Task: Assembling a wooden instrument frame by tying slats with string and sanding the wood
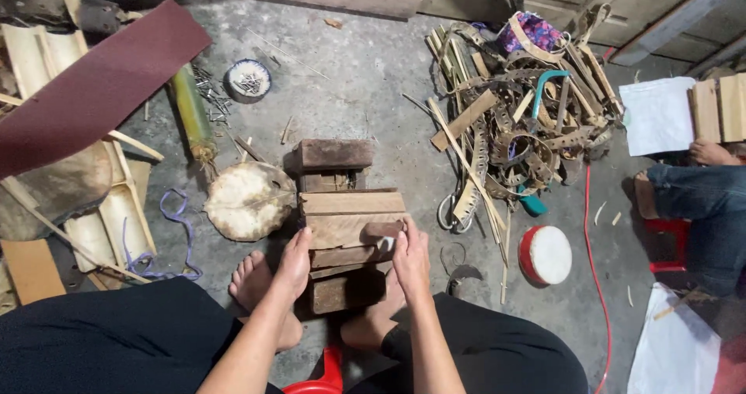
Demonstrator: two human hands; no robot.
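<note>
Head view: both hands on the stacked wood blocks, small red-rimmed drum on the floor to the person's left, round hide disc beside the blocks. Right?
One slip: the small red-rimmed drum lies on the floor to the person's right, not left. The head view shows it past the right hand. The rest stands: the left hand and right hand rest on the stacked wood blocks, and the round hide disc lies beside them.

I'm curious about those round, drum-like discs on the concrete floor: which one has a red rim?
The small round drum with the white face, right of the person's right hand. The larger disc is rimless, pale and stained.
</note>
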